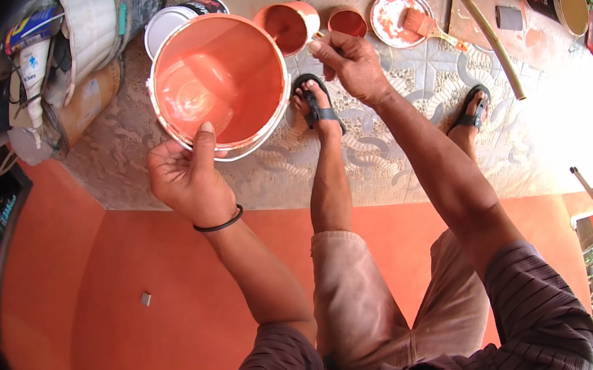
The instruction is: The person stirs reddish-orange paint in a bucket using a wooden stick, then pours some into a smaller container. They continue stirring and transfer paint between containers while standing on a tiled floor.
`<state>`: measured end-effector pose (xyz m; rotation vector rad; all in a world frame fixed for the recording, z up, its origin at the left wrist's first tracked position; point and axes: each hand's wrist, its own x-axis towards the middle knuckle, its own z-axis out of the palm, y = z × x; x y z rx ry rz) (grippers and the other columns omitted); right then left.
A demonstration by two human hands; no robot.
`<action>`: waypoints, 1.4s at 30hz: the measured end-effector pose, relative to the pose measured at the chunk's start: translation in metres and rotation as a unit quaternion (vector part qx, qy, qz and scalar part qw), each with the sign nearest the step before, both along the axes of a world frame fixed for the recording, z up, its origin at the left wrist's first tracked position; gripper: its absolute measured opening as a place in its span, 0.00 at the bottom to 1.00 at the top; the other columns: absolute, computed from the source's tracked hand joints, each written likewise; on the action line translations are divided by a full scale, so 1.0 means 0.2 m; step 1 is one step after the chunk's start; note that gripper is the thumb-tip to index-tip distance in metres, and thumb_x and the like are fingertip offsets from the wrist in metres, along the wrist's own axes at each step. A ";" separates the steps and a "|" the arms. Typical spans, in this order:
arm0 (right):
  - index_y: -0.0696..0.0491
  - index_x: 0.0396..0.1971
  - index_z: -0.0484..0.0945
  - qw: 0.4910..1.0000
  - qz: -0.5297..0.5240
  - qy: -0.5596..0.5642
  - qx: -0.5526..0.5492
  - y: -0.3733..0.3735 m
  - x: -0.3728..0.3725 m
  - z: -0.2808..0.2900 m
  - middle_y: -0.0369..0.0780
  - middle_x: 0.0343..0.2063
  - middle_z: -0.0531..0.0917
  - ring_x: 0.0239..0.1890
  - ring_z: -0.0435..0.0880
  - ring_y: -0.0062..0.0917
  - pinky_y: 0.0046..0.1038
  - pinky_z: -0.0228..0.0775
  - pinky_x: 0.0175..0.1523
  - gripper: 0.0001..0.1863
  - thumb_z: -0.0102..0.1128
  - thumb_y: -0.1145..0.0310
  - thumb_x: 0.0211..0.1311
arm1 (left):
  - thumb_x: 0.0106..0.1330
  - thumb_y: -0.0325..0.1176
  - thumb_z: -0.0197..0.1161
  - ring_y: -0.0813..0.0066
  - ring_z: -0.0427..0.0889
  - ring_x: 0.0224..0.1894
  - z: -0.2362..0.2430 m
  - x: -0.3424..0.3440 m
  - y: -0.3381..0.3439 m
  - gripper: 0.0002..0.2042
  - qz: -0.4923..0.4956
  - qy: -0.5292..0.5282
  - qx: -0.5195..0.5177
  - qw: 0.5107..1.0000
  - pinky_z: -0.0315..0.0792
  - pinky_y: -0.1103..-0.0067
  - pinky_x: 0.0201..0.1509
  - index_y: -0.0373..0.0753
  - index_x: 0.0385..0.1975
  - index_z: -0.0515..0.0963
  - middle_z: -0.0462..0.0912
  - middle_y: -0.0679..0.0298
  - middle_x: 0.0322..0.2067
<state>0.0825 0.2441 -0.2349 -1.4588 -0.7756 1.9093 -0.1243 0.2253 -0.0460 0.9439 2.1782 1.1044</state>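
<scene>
Gripping the near rim of a large bucket (217,83), its inside coated in orange-red paint, the left hand (187,175) is seen from the head camera with the thumb hooked over the edge and the fingers curled beneath. A small cup (289,26) of the same paint is held tilted just beyond the right hand (352,64), whose fingers are closed on its handle, the cup's mouth turned toward the bucket's far rim. A small round tin (348,23) is set just past the right hand, and a lid (398,18) with a paintbrush (427,25) laid on it is found farther right. A sandalled foot (316,105) is planted between the two hands on the patterned tile floor (397,149)
</scene>
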 end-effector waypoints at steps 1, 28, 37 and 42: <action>0.55 0.32 0.81 1.000 -0.011 0.010 -0.005 0.01 0.02 -0.02 0.31 0.22 0.79 0.23 0.76 0.13 0.20 0.71 0.31 0.15 0.64 0.59 0.77 | 0.59 0.18 0.78 0.85 0.78 0.30 -0.06 -0.08 -0.04 0.15 0.005 -0.026 -0.003 1.000 0.74 0.85 0.32 0.35 0.34 0.74 0.80 0.65 0.28; 0.58 0.39 0.80 0.996 -0.072 -0.034 0.034 0.48 0.42 -0.59 0.39 0.31 0.84 0.33 0.84 0.22 0.29 0.81 0.42 0.20 0.56 0.54 0.80 | 0.68 0.19 0.68 0.61 0.83 0.47 -1.60 -0.15 0.16 0.15 0.181 -0.447 0.043 0.875 0.82 0.58 0.48 0.38 0.49 0.70 0.80 0.57 0.48; 0.57 0.43 0.80 0.999 -0.019 -0.036 0.036 0.45 0.40 -0.60 0.36 0.34 0.84 0.35 0.82 0.18 0.26 0.79 0.47 0.18 0.53 0.55 0.83 | 0.72 0.28 0.69 0.61 0.83 0.49 -1.64 -0.16 0.22 0.16 0.162 -0.445 0.039 0.880 0.83 0.60 0.51 0.35 0.54 0.71 0.81 0.56 0.50; 0.56 0.43 0.80 0.999 -0.020 -0.020 0.029 0.43 0.40 -0.57 0.36 0.34 0.83 0.35 0.82 0.18 0.26 0.79 0.46 0.17 0.53 0.55 0.83 | 0.73 0.47 0.70 0.59 0.76 0.58 -1.37 -0.03 0.08 0.29 0.261 -0.461 -0.075 0.845 0.80 0.57 0.58 0.32 0.61 0.69 0.74 0.55 0.56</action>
